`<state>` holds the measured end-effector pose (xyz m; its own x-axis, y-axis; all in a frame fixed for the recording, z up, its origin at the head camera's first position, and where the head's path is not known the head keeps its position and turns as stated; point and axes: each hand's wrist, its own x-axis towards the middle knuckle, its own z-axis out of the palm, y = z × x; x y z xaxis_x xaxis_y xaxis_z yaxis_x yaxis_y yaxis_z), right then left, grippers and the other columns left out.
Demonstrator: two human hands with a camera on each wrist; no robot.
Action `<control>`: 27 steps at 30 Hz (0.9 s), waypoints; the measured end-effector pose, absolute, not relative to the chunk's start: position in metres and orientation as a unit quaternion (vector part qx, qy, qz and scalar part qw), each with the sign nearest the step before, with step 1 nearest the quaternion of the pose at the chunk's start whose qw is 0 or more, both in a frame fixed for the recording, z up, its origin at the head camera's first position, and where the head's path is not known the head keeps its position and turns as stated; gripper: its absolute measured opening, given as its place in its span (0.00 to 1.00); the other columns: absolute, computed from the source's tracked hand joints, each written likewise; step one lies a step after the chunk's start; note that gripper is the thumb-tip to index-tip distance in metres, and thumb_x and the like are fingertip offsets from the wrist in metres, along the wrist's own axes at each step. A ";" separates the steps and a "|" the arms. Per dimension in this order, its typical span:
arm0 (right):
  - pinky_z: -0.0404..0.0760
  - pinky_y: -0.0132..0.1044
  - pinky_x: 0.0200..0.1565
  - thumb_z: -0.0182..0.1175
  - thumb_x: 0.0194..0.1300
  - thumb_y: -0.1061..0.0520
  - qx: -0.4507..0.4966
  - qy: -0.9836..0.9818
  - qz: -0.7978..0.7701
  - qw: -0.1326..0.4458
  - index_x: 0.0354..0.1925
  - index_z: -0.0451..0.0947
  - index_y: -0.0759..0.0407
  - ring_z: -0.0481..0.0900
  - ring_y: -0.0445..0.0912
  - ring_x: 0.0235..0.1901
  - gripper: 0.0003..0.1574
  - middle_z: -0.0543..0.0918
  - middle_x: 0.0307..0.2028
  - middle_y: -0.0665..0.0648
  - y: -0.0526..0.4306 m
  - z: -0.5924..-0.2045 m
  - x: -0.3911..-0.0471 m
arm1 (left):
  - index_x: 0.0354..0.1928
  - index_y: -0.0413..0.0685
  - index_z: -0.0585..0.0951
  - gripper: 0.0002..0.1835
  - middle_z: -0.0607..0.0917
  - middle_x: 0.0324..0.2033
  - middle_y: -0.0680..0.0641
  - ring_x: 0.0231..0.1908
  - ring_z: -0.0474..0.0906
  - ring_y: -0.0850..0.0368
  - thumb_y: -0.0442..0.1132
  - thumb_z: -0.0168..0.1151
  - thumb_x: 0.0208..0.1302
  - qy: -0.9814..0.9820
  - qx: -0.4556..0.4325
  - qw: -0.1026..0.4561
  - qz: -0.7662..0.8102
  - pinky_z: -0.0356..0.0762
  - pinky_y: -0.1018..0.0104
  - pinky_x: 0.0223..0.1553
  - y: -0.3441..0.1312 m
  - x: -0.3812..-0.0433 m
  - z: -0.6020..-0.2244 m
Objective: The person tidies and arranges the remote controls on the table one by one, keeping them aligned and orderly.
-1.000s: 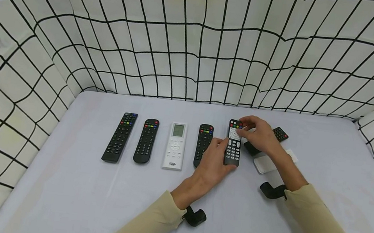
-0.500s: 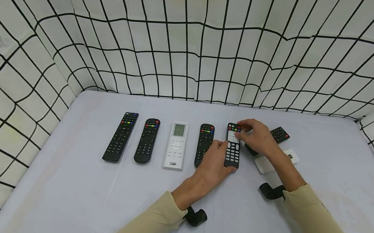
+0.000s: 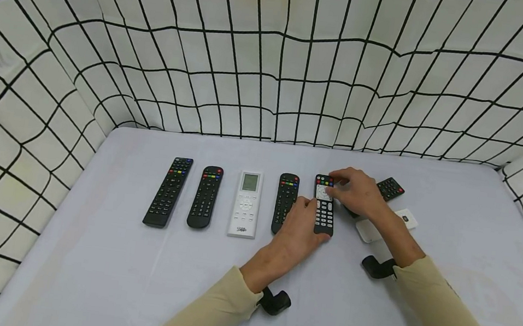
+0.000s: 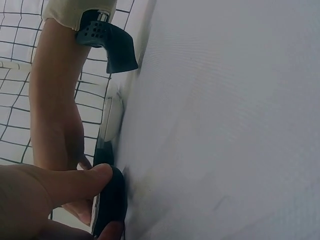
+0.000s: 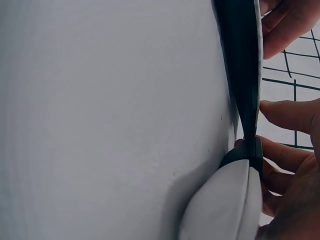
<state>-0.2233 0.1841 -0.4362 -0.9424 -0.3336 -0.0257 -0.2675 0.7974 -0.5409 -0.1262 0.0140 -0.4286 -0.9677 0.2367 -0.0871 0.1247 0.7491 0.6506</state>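
Observation:
A black remote control with a light ring of buttons lies between both hands, at the right end of a row. My left hand grips its lower part, thumb at the bottom end and fingers along the left side; the left wrist view shows the thumb on the dark casing. My right hand holds the upper part, thumb on the face near the ring and fingers at the top right edge. Left of it, another black remote is partly covered by my left hand.
Further left lie a white remote with a screen and two black remotes, one slim and one long. Beneath my right forearm are a black remote and a white object, both partly hidden. Black netting surrounds the white table.
The held remote's top end has shifted down and slightly left, bringing it more in line with the row. My right hand moved with it; my left hand has stayed nearly still.

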 end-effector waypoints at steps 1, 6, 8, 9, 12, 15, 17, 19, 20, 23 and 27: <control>0.77 0.59 0.59 0.65 0.72 0.51 -0.161 0.946 -0.276 0.060 0.65 0.78 0.65 0.80 0.61 0.58 0.30 0.84 0.57 0.68 0.184 -0.436 -0.223 | 0.70 0.30 0.71 0.39 0.75 0.62 0.34 0.58 0.77 0.46 0.40 0.77 0.62 0.932 0.096 0.085 0.340 0.78 0.53 0.63 0.014 -0.126 -0.428; 0.77 0.59 0.60 0.65 0.72 0.52 -0.168 0.945 -0.275 0.058 0.66 0.77 0.66 0.80 0.61 0.58 0.30 0.84 0.57 0.68 0.184 -0.437 -0.223 | 0.70 0.30 0.71 0.39 0.75 0.63 0.33 0.59 0.76 0.46 0.40 0.77 0.62 0.933 0.092 0.093 0.335 0.78 0.53 0.64 0.014 -0.127 -0.427; 0.77 0.60 0.60 0.65 0.72 0.52 -0.170 0.945 -0.275 0.056 0.66 0.77 0.66 0.80 0.61 0.58 0.30 0.84 0.57 0.68 0.184 -0.437 -0.222 | 0.71 0.30 0.70 0.39 0.74 0.63 0.33 0.59 0.76 0.46 0.41 0.76 0.63 0.933 0.089 0.099 0.334 0.78 0.53 0.64 0.014 -0.127 -0.427; 0.77 0.60 0.60 0.65 0.72 0.52 -0.171 0.945 -0.275 0.054 0.66 0.77 0.66 0.80 0.61 0.58 0.30 0.84 0.57 0.68 0.184 -0.437 -0.222 | 0.71 0.30 0.70 0.39 0.74 0.64 0.33 0.59 0.76 0.46 0.41 0.76 0.63 0.933 0.088 0.099 0.334 0.78 0.54 0.64 0.014 -0.127 -0.426; 0.77 0.59 0.61 0.65 0.72 0.53 -0.168 0.944 -0.280 0.050 0.66 0.77 0.66 0.80 0.62 0.58 0.30 0.84 0.56 0.68 0.184 -0.437 -0.221 | 0.71 0.31 0.70 0.39 0.73 0.64 0.33 0.60 0.75 0.46 0.40 0.76 0.63 0.930 0.085 0.103 0.341 0.78 0.53 0.64 0.015 -0.127 -0.426; 0.77 0.59 0.61 0.65 0.72 0.54 -0.161 0.942 -0.292 0.046 0.66 0.76 0.67 0.80 0.62 0.58 0.30 0.84 0.56 0.68 0.184 -0.436 -0.219 | 0.71 0.31 0.69 0.39 0.72 0.65 0.33 0.60 0.75 0.46 0.40 0.76 0.64 0.929 0.082 0.108 0.346 0.78 0.53 0.64 0.014 -0.128 -0.424; 0.77 0.59 0.62 0.64 0.73 0.54 -0.152 0.940 -0.302 0.041 0.66 0.76 0.66 0.79 0.62 0.59 0.29 0.83 0.57 0.68 0.185 -0.434 -0.218 | 0.72 0.31 0.68 0.40 0.71 0.66 0.33 0.61 0.74 0.45 0.40 0.75 0.64 0.928 0.079 0.112 0.345 0.78 0.53 0.64 0.014 -0.128 -0.423; 0.77 0.58 0.62 0.63 0.74 0.55 -0.135 0.938 -0.319 0.036 0.66 0.75 0.66 0.79 0.62 0.60 0.28 0.83 0.58 0.68 0.188 -0.431 -0.217 | 0.72 0.31 0.68 0.40 0.70 0.66 0.33 0.62 0.73 0.45 0.40 0.75 0.64 0.928 0.080 0.110 0.346 0.78 0.53 0.65 0.014 -0.129 -0.423; 0.77 0.58 0.62 0.62 0.75 0.55 -0.127 0.937 -0.325 0.033 0.66 0.75 0.66 0.78 0.62 0.60 0.27 0.82 0.58 0.68 0.189 -0.430 -0.216 | 0.72 0.31 0.68 0.40 0.70 0.66 0.33 0.62 0.73 0.45 0.40 0.75 0.64 0.929 0.081 0.107 0.345 0.78 0.53 0.65 0.014 -0.129 -0.422; 0.77 0.59 0.60 0.60 0.76 0.54 -0.103 0.933 -0.345 0.019 0.66 0.75 0.65 0.77 0.62 0.61 0.26 0.82 0.59 0.68 0.197 -0.424 -0.215 | 0.72 0.31 0.68 0.39 0.70 0.67 0.34 0.64 0.71 0.46 0.40 0.74 0.65 0.930 0.088 0.092 0.346 0.78 0.54 0.65 0.015 -0.130 -0.420; 0.76 0.60 0.61 0.60 0.76 0.55 -0.086 0.930 -0.358 -0.010 0.65 0.76 0.65 0.78 0.62 0.61 0.25 0.82 0.58 0.69 0.210 -0.419 -0.215 | 0.72 0.32 0.69 0.36 0.70 0.67 0.35 0.67 0.70 0.46 0.38 0.72 0.66 0.929 0.102 0.057 0.350 0.78 0.55 0.64 0.019 -0.130 -0.418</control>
<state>-0.2150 0.2102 -0.4186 -0.9849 -0.1529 0.0808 -0.1676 0.7282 -0.6646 -0.1302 0.0187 -0.4183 -0.9728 0.2288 -0.0353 0.1486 0.7338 0.6629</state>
